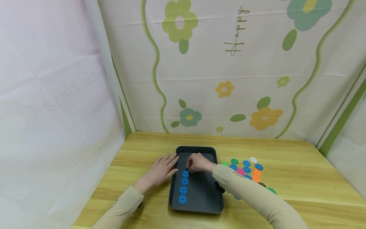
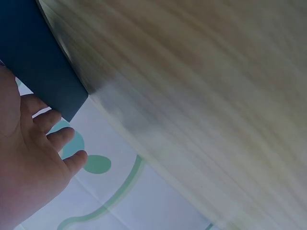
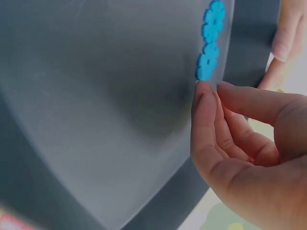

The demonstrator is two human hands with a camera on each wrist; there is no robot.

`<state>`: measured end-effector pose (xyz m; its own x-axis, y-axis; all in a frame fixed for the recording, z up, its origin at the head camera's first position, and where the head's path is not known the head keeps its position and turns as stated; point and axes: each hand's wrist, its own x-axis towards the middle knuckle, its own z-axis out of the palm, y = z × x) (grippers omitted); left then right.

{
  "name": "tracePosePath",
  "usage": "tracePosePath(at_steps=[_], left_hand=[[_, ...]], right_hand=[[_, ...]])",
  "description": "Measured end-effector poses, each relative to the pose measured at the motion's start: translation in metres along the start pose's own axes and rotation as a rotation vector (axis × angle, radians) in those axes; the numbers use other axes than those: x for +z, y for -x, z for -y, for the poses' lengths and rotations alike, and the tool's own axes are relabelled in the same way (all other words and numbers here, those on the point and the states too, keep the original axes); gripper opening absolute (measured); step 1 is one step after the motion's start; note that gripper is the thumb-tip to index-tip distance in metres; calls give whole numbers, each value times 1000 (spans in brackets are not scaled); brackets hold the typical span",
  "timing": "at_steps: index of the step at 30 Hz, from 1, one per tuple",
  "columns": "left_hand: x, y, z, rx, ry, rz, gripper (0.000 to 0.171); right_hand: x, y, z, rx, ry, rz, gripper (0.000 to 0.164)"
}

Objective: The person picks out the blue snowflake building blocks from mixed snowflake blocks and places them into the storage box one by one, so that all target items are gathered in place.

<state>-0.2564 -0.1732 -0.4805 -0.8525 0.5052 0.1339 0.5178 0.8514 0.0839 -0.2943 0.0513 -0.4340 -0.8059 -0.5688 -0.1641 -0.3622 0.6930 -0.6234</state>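
Observation:
Blue snowflake discs (image 1: 184, 181) lie in a row along the left side of the dark grey tray (image 1: 196, 210). My right hand (image 1: 198, 163) is inside the tray at the far end of that row, fingers curled and thumb close to the index finger. In the right wrist view its fingertips (image 3: 203, 88) are right at the end of the blue disc row (image 3: 206, 62); I cannot tell whether they pinch a disc. My left hand (image 1: 161, 169) lies palm down with straight, spread fingers, its fingertips at the tray's left rim.
Right of the tray, loose discs lie scattered on the wooden table (image 1: 297, 171): blue discs (image 1: 246, 163), orange discs (image 1: 256, 175), a pink disc (image 1: 240, 171), a white disc (image 1: 253, 160) and green discs (image 1: 234, 161). My right forearm (image 1: 257, 197) covers some. A flowered curtain (image 1: 200, 79) hangs behind.

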Motion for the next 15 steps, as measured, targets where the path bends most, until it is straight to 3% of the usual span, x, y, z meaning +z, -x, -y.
tracePosePath(at_steps=[9,15], left_hand=[[0,1,0,5,8,0,62],[0,1,0,11,1,0,62]], right_hand=[[-34,23,-6,-89,79,-62,7],[-60,50,-19,-158,49,-109,8]])
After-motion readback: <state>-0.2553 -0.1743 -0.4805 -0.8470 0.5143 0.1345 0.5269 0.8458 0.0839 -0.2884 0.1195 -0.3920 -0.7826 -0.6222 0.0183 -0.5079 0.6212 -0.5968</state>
